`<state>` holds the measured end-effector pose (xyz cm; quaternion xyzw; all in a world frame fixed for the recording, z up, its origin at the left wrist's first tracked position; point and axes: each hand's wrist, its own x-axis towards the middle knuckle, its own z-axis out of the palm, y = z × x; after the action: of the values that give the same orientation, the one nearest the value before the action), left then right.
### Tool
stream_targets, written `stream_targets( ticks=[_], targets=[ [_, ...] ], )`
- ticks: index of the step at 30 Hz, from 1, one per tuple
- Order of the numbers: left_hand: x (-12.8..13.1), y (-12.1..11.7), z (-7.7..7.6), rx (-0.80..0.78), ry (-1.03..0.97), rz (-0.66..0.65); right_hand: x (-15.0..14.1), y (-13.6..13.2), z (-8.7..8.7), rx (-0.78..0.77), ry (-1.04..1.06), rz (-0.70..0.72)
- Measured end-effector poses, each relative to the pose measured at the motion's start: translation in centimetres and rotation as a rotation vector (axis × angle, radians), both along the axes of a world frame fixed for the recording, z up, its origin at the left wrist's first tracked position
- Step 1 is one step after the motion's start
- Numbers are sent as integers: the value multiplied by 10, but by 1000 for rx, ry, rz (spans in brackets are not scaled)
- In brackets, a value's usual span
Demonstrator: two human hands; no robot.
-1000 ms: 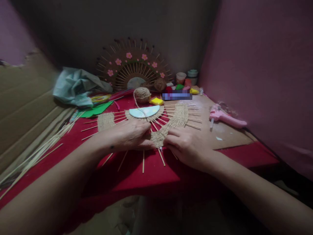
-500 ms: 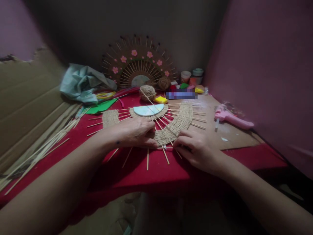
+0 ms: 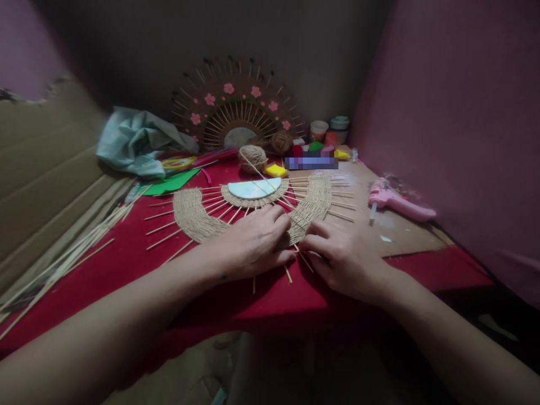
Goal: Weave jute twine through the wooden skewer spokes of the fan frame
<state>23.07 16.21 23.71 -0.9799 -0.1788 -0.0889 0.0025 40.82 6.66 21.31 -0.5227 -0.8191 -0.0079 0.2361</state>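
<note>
A half-round woven fan (image 3: 189, 214) lies on the red cloth, with twine worked in a band across thin sticks fanning out from a pale blue half-disc (image 3: 255, 188). My left hand (image 3: 257, 239) lies over the lower middle of the band, its fingers and thumb closed about the weave. Just to its right, my right hand (image 3: 337, 253) has bent fingers pinching at the band's outer edge beside a stick. What lies inside both sets of fingertips is mostly hidden. From a twine ball (image 3: 252, 159) a strand runs over the half-disc towards the band.
Loose sticks (image 3: 71, 259) lie at the left by cardboard. A finished flowered fan (image 3: 236, 107) stands at the back. A pink glue gun (image 3: 399, 205) rests on a cardboard sheet (image 3: 413, 236) at right. Green sheet (image 3: 171, 181), yellow block (image 3: 276, 170) and crumpled cloth (image 3: 135, 140) lie behind.
My left hand has slid right along the band, closer to my right hand, uncovering the woven left part. My right hand stays nearly in place. The view has shifted slightly.
</note>
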Motion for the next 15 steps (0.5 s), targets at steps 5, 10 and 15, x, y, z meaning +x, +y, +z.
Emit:
stream_targets(
  ticks=[5, 10, 15],
  targets=[
    [3, 1, -6, 24, -19, 3, 2, -6, 2, 48, -95, -85],
    [2, 3, -4, 16, 7, 2, 14, -22, 12, 134, -179, -177],
    [3, 2, -4, 31, 21, 6, 23, -40, 18, 87, -123, -133]
  ],
)
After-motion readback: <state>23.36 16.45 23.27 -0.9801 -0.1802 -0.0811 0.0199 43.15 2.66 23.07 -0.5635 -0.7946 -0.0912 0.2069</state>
